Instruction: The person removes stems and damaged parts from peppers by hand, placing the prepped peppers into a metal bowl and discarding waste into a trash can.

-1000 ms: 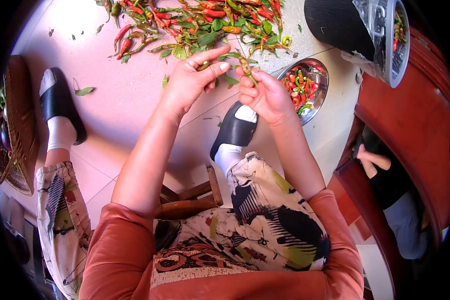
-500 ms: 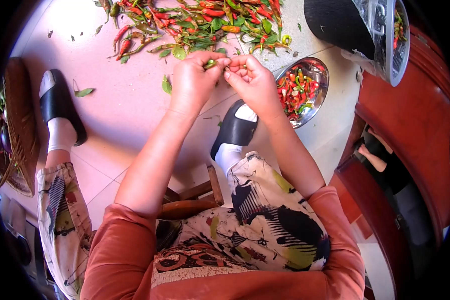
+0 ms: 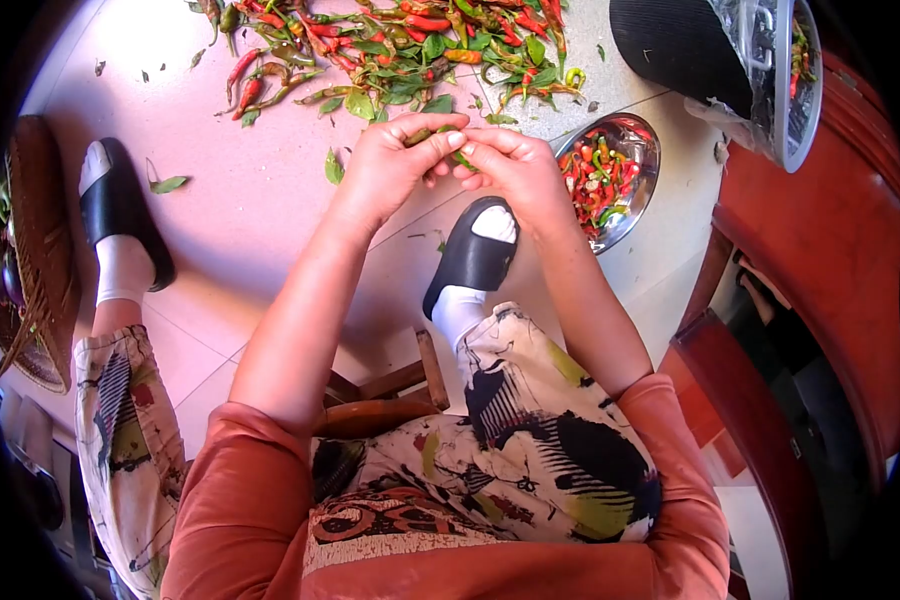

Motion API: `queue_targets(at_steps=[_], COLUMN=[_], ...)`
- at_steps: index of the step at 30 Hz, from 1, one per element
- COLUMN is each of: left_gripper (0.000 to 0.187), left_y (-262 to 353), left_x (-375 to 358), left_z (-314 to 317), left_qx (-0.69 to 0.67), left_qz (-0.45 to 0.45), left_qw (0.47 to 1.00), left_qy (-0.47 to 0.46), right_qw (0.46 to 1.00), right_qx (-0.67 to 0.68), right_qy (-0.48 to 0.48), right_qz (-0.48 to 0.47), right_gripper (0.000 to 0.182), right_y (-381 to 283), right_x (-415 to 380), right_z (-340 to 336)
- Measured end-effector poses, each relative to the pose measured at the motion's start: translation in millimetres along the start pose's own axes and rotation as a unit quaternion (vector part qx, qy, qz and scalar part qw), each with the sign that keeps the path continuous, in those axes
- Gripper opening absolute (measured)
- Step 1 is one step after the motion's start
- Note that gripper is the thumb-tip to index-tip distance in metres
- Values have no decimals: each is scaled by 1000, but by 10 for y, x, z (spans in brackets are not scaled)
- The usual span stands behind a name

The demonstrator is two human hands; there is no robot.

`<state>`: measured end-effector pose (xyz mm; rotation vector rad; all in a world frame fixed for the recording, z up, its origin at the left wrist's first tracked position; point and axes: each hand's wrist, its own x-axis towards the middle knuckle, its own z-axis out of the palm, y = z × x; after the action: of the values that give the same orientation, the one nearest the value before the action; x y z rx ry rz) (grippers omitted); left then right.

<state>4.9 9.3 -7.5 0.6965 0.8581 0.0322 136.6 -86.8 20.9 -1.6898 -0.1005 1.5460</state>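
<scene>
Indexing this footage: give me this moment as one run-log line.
left hand: holding green chilli; right hand: meeting left, green piece at fingers; chilli pile: floor ahead; metal bowl: right, red and green chillies inside

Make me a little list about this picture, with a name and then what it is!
Left hand: holds a green pepper; hand meets the other one
Right hand: pinches a green piece
Floor: pepper pile, red and green, with leaves
Shiny bowl: beside the right hand, holds red and green pepper pieces
Top right: black bin, tipped in view
Far left: woven basket
Feet: black slippers, white socks
</scene>
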Motion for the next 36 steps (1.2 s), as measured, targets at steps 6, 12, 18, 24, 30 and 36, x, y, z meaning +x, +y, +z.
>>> queue_targets(at_steps=[6, 12, 18, 24, 30, 36], left_gripper=[19, 24, 19, 26, 37, 24], left_y=[-2, -119, -36, 103, -1, -47], left_x=[7, 55, -40, -1, -53, 41], left_z=[35, 88, 169, 23, -95, 144], left_qx=[110, 289, 414, -277, -435, -266], left_qz=[-11, 207, 315, 60, -16, -22], left_qw=[993, 930, 842, 958, 896, 964], left_qy=[37, 93, 142, 42, -89, -10], right_qw=[998, 997, 972, 935, 617, 514], right_qx=[-7, -43, 184, 299, -204, -459], right_qy=[10, 56, 147, 185, 480, 525], right_qz=[59, -34, -1, -34, -589, -500], right_gripper=[22, 12, 11, 16, 19, 44], right_y=[-27, 83, 170, 10, -1953, -2123], right_x=[-17, 18, 8, -78, -637, -494], right_z=[23, 111, 261, -148, -1013, -1620])
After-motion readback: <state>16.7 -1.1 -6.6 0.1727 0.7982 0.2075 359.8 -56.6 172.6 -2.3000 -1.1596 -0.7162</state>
